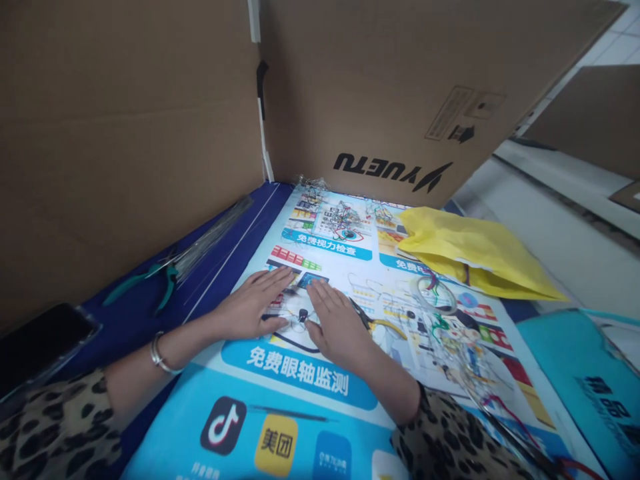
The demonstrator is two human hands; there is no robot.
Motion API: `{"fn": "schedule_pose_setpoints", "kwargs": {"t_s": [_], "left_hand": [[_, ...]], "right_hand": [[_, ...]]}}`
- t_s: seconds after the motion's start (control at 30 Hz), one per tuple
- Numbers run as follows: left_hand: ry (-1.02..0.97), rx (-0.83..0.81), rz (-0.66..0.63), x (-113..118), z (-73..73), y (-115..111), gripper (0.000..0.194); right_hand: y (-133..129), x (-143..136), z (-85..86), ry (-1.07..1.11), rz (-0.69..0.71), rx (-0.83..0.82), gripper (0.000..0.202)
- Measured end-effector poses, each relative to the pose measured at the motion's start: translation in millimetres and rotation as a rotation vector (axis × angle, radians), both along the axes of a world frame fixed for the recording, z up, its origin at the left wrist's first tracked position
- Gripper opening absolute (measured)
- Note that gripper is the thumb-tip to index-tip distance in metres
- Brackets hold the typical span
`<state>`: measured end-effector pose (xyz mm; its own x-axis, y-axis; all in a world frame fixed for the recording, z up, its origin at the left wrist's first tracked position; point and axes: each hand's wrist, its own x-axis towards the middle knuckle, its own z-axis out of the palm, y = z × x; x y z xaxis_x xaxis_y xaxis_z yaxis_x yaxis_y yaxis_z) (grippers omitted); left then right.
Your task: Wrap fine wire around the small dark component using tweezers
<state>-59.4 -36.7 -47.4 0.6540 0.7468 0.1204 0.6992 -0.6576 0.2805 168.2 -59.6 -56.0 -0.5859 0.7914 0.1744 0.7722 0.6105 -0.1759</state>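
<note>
My left hand (254, 303) and my right hand (340, 320) rest on the printed poster sheet (200, 400), palms down and fingers stretched out. A narrow gap separates them. Between the two hands is a small dark spot (303, 315), too small to name. Beside my right hand lies a tool with a yellow and black handle (387, 327), partly hidden by that hand. Several fine wire pieces (365, 287) are scattered beyond and to the right of it.
Tall cardboard panels (130, 100) enclose the far side. Teal-handled pliers (167, 280), a bundle of straight wires (215, 233) and a phone (45, 347) lie at left. Tangled wire (345, 213), a yellow bag (470, 250) and a teal packet (575, 360) occupy the back and right.
</note>
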Motion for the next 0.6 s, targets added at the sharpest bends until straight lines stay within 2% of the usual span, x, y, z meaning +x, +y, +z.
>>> {"fn": "schedule_pose_setpoints", "kwargs": {"t_s": [0.17, 0.33, 0.6], "left_hand": [[-0.092, 0.012, 0.095, -1.3, -3.3, 1.9, 0.071], [-0.143, 0.032, 0.208, -1.4, -7.0, 1.4, 0.055], [-0.085, 0.051, 0.17, -1.1, -7.7, 1.8, 0.059]], "right_hand": [[0.3, 0.7, 2.2, 0.071, -0.123, 0.048, 0.058], [0.6, 0.3, 1.2, 0.07, -0.106, 0.019, 0.055], [1.5, -0.2, 2.0, 0.051, -0.082, -0.013, 0.057]]}}
